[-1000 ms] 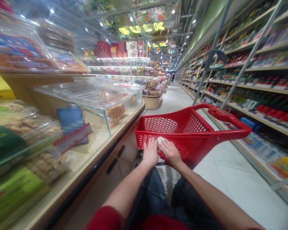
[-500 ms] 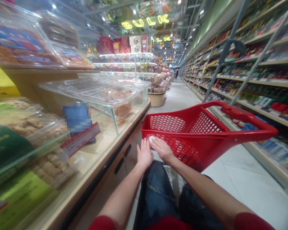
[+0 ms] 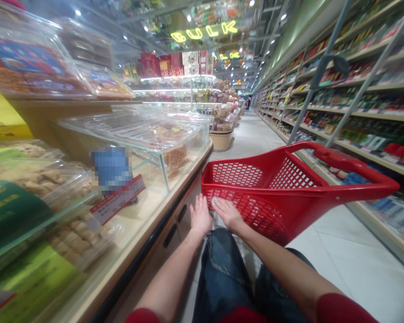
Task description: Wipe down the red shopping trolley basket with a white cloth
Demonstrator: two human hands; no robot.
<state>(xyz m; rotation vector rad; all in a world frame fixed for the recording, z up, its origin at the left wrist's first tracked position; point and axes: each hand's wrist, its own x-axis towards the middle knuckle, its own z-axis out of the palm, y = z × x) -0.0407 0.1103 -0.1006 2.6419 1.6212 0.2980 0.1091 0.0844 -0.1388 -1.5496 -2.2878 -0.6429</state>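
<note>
A red plastic shopping basket (image 3: 272, 188) with a long handle (image 3: 353, 168) stands tilted on the aisle floor in front of my knees. My left hand (image 3: 199, 216) lies flat with fingers stretched, against the basket's near left corner. My right hand (image 3: 227, 213) rests flat on the basket's near mesh wall, right beside the left hand. A small pale spot shows at its fingertips; I cannot tell what it is. The inside of the basket that shows holds nothing. My jeans-clad legs (image 3: 222, 273) are below the hands.
On the left runs a wooden counter (image 3: 148, 215) with clear bins of biscuits (image 3: 70, 224) and a glass case (image 3: 161, 139). Stocked shelves (image 3: 357, 107) line the right side. A tiled aisle (image 3: 252, 130) leads ahead past a round display (image 3: 222, 134).
The basket has shifted right and farther from me while the view moved along the counter. Both hands slid lower on its near wall, and the white thing by my right fingers is nearly hidden.
</note>
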